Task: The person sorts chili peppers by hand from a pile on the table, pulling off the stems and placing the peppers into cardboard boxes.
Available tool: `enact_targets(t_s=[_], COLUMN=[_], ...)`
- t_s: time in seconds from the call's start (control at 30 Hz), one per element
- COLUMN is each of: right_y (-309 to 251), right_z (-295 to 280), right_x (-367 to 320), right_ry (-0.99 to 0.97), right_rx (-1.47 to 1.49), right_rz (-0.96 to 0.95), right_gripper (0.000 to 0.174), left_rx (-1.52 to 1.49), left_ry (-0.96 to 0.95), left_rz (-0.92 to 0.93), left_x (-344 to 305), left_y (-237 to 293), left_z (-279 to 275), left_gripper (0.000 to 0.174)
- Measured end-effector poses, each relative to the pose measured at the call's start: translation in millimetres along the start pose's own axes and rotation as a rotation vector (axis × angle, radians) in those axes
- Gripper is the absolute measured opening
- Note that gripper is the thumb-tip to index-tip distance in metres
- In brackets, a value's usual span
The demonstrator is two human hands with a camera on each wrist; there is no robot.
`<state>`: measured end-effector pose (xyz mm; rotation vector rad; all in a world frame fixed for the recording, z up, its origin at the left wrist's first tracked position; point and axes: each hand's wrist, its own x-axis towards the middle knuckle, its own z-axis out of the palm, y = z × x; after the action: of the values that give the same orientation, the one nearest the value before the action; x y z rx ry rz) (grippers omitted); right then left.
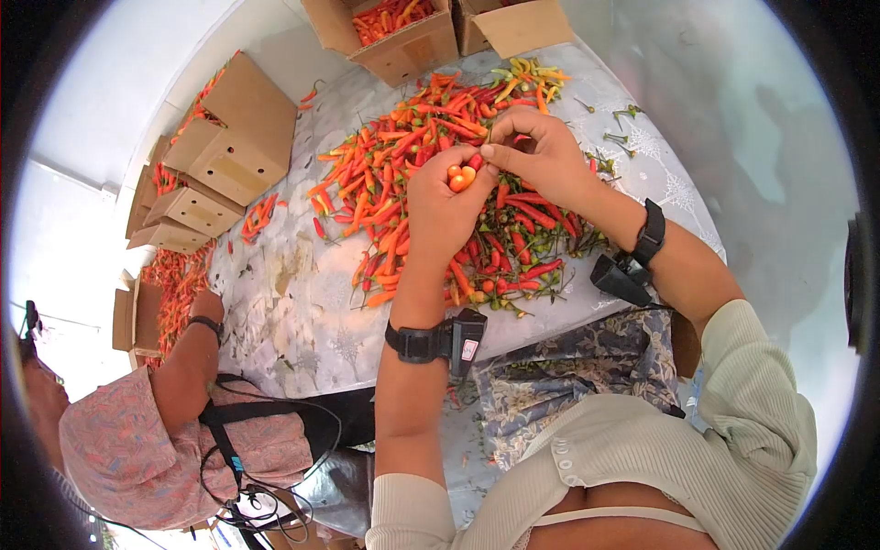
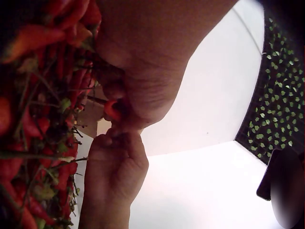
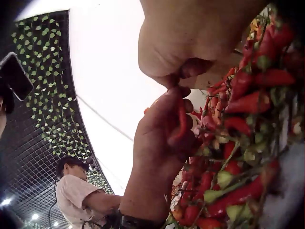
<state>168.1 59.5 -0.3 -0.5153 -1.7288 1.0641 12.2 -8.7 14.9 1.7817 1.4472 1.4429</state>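
My left hand (image 1: pixel 442 209) holds several red and orange chili peppers (image 1: pixel 461 178), their rounded ends showing between thumb and fingers. Against it, my right hand (image 1: pixel 550 160) bends thumb and forefinger together at the top of the held peppers, and the fingertips of both hands meet there. What the right fingertips pinch is hidden by the fingers. In the right wrist view a slim red chili (image 3: pixel 182 121) lies along the left palm. Below both hands spreads a big heap of red and orange chilies (image 1: pixel 385 174), many with green stems.
Yellow chilies (image 1: pixel 527 78) lie at the heap's far end, and loose green stems (image 1: pixel 628 112) to the right. Cardboard boxes (image 1: pixel 243 137) of chilies stand along the left; another box (image 1: pixel 408 55) is at the back. At left, another person (image 1: pixel 174 440) reaches toward more chilies (image 1: pixel 179 284).
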Motion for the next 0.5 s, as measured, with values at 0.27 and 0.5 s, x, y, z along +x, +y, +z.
enact_targets(t_s=[0.27, 0.5], right_y=[-15.2, -14.4], right_z=[2.6, 1.4], right_x=[-4.7, -2.2], right_ry=[0.089, 0.303], right_rx=[-0.272, -0.336], right_rz=[-0.230, -0.256], right_gripper=[0.009, 0.012], left_rx=[-0.019, -0.061], left_ry=[-0.008, 0.065], left_rz=[0.000, -0.058], left_x=[0.4, 1.1], left_y=[1.4, -0.6], left_z=[-0.1, 0.2], left_gripper=[0.019, 0.017])
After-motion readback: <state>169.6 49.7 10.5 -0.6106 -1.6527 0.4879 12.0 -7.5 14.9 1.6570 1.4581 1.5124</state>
